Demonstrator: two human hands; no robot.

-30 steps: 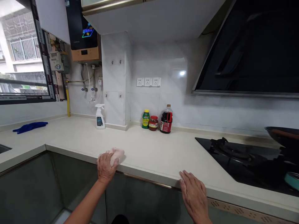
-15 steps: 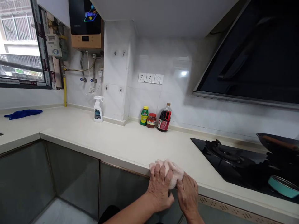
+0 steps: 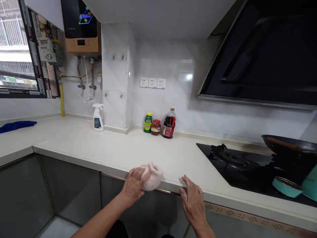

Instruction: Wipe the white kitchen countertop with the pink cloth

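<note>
A pale pink cloth (image 3: 154, 178) is bunched at the front edge of the cream countertop (image 3: 109, 145). My left hand (image 3: 135, 185) grips it from the left, fingers curled over it, and part of the cloth hangs past the edge. To the right, apart from the cloth, my right hand (image 3: 193, 202) rests at the counter's front edge with its fingers extended and nothing in them.
Against the back wall stand a green bottle (image 3: 148, 123), a red-lidded jar (image 3: 156, 128) and a dark sauce bottle (image 3: 168, 124). A white spray bottle (image 3: 98, 119) is further left. On the right, a black gas hob (image 3: 223, 165) carries a wok (image 3: 289, 145) and a turquoise pan (image 3: 287, 187).
The cloth has moved left along the counter edge in my left hand. My right hand, formerly touching the cloth, is now separate from it. The view has shifted slightly to the right.
</note>
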